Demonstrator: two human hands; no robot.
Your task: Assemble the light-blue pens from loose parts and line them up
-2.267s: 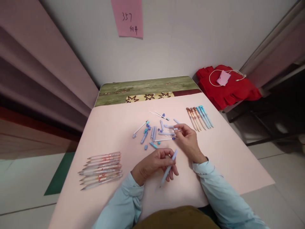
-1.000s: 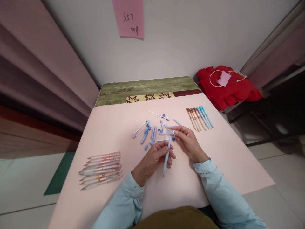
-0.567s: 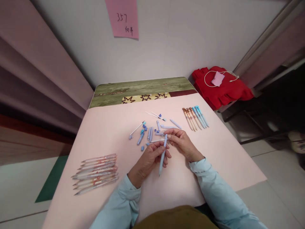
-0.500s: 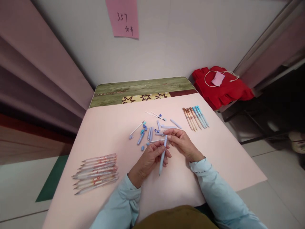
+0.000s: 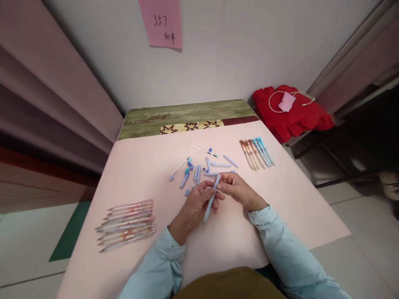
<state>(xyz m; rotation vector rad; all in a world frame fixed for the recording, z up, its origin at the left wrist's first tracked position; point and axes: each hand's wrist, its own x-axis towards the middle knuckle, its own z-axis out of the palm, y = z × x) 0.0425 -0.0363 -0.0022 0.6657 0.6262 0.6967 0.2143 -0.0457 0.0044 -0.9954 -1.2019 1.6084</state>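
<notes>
A pale blue pen [image 5: 210, 207] slants between my hands, its tip pointing down toward me. My left hand [image 5: 196, 203] is closed round the middle of its barrel. With thumb and fingers, my right hand [image 5: 238, 189] pinches the same pen near its upper end. Just beyond my fingers lie loose pen parts: lilac-blue barrels [image 5: 197, 173], a barrel with a clip [image 5: 221, 165], small blue caps [image 5: 187, 192] and a thin white refill [image 5: 180, 167]. Part of this scatter is hidden behind my hands.
Several clear, red-patterned pens [image 5: 127, 224] lie in a row at the left. Brown-topped and blue-topped pens [image 5: 256, 153] are lined up at the right. A pale pink sheet [image 5: 299, 207] covers the table. Beyond its right corner sits a red cloth [image 5: 271, 120] with a white cable.
The pen has tilted further, its tip swinging a little left and up. My right fingers have slid slightly down the pen's upper end. My left hand keeps its hold.
</notes>
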